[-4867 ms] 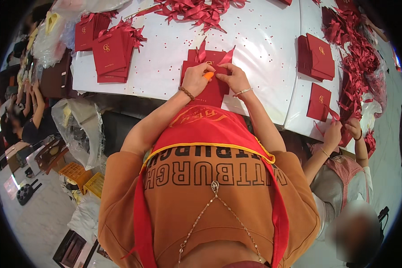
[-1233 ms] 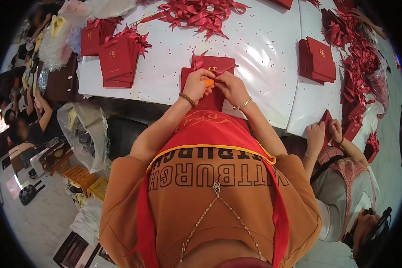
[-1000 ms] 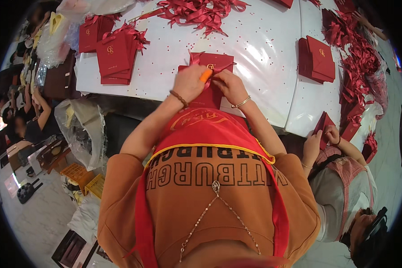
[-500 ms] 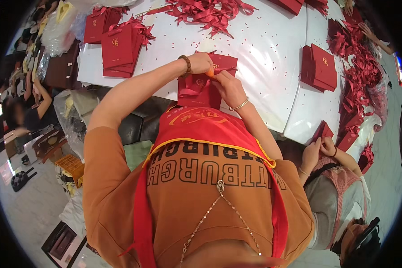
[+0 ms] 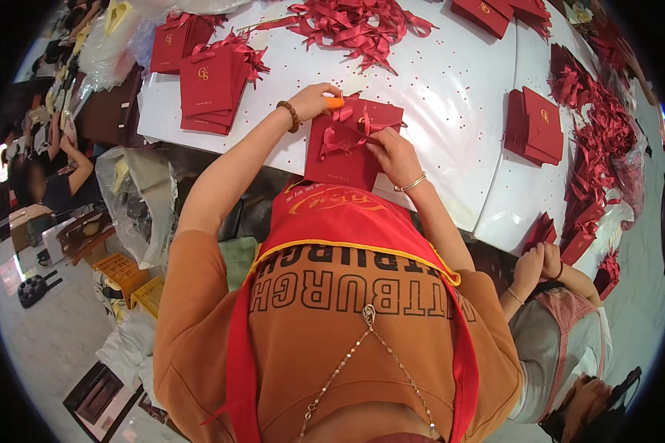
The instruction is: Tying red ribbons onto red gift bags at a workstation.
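A red paper gift bag (image 5: 331,168) lies at the table's near edge in front of me, with a second red bag (image 5: 391,113) partly under it. A shiny red ribbon (image 5: 341,145) runs in loops over the bag's upper part. My left hand (image 5: 314,102), with an orange cover on one fingertip, is closed at the ribbon's upper left end. My right hand (image 5: 397,157) pinches the ribbon at the bag's right side. The fingers partly hide what they grip.
Stacked red bags (image 5: 208,85) stand at the left, another stack (image 5: 536,125) at the right. A heap of red ribbons (image 5: 355,29) lies at the back of the white table (image 5: 451,162). A co-worker's hands (image 5: 536,266) hold a red bag at the lower right.
My hands, close together at the ribbon before, are now apart. The left has moved to the left, the right sits at the bag's right side. The ribbon loops look changed.
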Available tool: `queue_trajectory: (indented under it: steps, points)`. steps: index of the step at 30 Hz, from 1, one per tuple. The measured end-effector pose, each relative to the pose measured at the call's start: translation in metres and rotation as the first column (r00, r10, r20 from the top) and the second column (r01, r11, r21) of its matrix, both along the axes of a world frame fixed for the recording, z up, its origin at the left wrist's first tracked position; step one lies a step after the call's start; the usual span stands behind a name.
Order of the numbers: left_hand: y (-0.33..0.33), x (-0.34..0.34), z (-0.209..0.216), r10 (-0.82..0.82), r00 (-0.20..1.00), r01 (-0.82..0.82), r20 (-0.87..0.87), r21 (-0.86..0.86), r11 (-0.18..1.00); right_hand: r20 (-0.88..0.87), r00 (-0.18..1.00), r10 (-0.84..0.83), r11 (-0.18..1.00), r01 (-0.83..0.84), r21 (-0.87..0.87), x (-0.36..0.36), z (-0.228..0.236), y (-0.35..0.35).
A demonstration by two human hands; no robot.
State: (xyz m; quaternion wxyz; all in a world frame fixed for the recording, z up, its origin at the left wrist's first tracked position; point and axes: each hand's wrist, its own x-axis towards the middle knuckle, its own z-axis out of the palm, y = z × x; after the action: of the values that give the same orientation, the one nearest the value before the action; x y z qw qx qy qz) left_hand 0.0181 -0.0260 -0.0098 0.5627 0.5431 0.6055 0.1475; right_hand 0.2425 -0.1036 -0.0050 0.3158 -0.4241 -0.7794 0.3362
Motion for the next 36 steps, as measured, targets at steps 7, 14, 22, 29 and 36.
queue_trajectory:
  steps: [7,14,22,29,36]
  points:
    - [-0.014,0.01,0.012,0.109,0.98,-0.137,0.164,0.171,0.976,-0.005,1.0,-0.029,0.997,0.028,-0.072,0.0,-0.002,0.0]
    - [-0.025,0.021,0.033,-0.109,0.978,0.088,0.179,0.124,0.988,0.08,0.994,-0.079,0.997,0.077,0.023,0.0,0.0,-0.002]
    - [-0.008,0.039,0.025,-0.274,0.925,0.349,-0.264,0.304,0.886,-0.133,0.946,-0.294,0.955,0.284,-0.09,-0.012,-0.001,-0.012]
    - [0.017,0.031,0.025,-0.147,0.966,0.202,-0.211,0.271,0.941,-0.341,0.915,-0.214,0.853,0.005,-0.521,-0.022,-0.009,-0.012]
    - [0.033,0.024,0.023,0.452,0.708,-0.454,0.542,-0.142,0.88,-0.493,0.827,-0.271,0.867,-0.013,-0.499,-0.018,-0.02,-0.006]
